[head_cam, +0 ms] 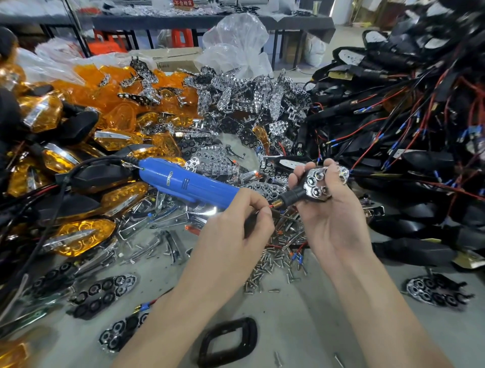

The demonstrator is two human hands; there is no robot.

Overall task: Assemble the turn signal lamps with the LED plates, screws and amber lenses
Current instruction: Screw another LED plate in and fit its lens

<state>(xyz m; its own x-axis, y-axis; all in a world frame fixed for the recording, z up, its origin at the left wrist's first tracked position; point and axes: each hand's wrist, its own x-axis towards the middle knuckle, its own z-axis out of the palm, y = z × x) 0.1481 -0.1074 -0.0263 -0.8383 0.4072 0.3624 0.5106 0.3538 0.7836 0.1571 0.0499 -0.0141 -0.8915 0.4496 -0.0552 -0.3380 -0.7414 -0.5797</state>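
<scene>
Right hand grip: lamp; left hand: screwdriver

Bare grey surface lies open along the near edge, broken by a black ring and a scatter of screws. Amber lenses heap up on the left, chrome reflector plates pile behind, and wired black housings wall off the right. A blue electric screwdriver slants across the left-centre.

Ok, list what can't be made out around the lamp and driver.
Head view:
1. Bit of the blue screwdriver: hidden under the left hand.
2. Rear shell of the lamp: covered by the right hand.
3. Whether screws sit in the LED plate: too small, glare.
4. Text on the red sign: cut by top edge.
</scene>
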